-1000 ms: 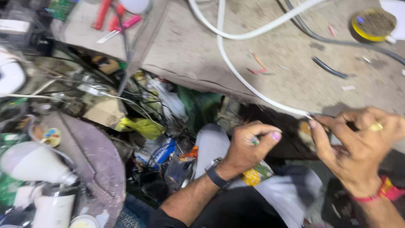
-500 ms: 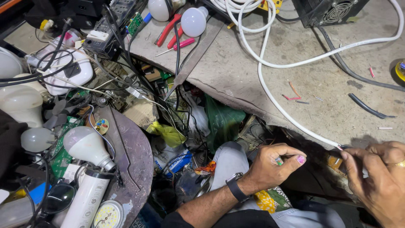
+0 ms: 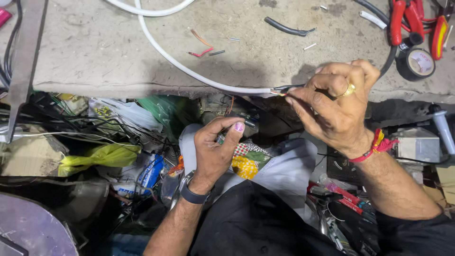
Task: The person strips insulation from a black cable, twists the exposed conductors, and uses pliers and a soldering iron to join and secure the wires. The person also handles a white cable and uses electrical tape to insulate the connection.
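The right hand (image 3: 339,106) pinches the white cable's (image 3: 189,71) stripped end while the left hand (image 3: 215,149), curled around a small tool (image 3: 246,124), likely must bring it up to the bared wires.

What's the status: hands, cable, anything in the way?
Right hand pinches stripped end of white round cable. Left hand closed on small dark tool, apart from cable. Wire scraps on concrete bench, nothing blocking.

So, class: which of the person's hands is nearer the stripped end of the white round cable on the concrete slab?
Right. The right hand pinches the white round cable at its stripped end; the left hand sits lower, apart from it.
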{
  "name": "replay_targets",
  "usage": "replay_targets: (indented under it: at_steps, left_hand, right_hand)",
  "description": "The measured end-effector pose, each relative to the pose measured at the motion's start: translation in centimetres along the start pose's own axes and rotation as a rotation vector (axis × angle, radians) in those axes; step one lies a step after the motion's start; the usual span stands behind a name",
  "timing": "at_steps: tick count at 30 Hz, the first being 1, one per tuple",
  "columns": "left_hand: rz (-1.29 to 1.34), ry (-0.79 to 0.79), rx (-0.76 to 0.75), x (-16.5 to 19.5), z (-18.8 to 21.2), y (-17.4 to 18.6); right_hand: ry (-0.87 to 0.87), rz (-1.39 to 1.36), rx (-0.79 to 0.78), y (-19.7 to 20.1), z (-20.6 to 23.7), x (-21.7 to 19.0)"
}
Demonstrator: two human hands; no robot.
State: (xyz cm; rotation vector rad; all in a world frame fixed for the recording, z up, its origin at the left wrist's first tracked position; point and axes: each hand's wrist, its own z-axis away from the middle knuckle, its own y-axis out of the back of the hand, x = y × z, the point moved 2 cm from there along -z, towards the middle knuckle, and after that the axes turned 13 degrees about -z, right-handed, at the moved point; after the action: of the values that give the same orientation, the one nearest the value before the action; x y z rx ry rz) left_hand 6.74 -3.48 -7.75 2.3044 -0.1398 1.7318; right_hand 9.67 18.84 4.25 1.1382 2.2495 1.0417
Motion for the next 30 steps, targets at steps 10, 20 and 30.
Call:
replay_targets:
  at_steps: [10,20,30]
  left_hand:
    - [0.007,0.013,0.000,-0.1,0.2,0.0]
    - [0.016,-0.010,0.019,-0.3,0.1,0.0]
    - [0.037,0.021,-0.020,-0.5,-0.2,-0.2]
  right_hand:
    - [0.135,0.120,-0.051,0.0,-0.7,-0.1]
    - [0.254,0.123,-0.185,-0.4,-2.3,0.2]
    - [0.148,-0.077,-0.012,-0.5,0.8,1.8]
